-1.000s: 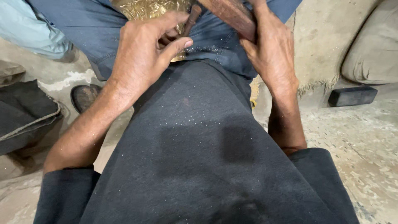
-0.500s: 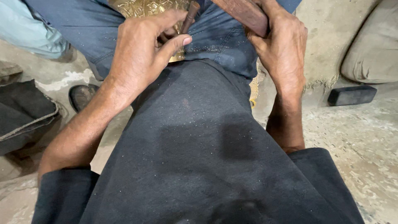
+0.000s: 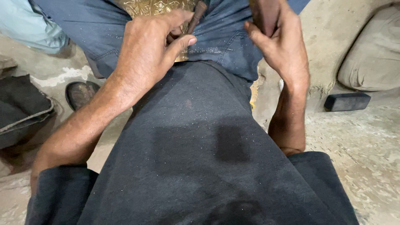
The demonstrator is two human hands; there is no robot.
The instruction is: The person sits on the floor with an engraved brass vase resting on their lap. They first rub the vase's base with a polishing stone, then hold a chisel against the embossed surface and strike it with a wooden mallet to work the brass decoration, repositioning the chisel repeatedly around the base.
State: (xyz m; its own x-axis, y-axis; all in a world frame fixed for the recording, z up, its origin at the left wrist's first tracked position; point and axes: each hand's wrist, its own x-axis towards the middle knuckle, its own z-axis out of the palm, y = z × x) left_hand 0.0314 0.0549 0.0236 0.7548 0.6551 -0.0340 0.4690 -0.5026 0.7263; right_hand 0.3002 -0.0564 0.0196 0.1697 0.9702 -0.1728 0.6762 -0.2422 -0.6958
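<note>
Hands worked at the top of the view, over a lap in blue jeans [image 3: 225, 46]. The left hand [image 3: 152, 52] was closed around a thin dark rod-like tool [image 3: 196, 16], thumb stretched across toward the jeans, with the tool's upper end sticking up past the fingers. Its tip rested against an embossed golden metal sheet [image 3: 154, 6], which lay across the lap just behind that hand and ran out of view at the top edge. The right hand [image 3: 279, 46] was clamped on a brown wooden handle [image 3: 262, 14], most of which was cut off by the frame. Both forearms reached out over a dark grey shirt [image 3: 200, 158] filling the lower view. On the dusty floor [image 3: 366, 146] lay a black rectangular block [image 3: 347, 101] to the right, near a grey cushion [image 3: 371, 54], and a dark shoe [image 3: 81, 93] to the left.
</note>
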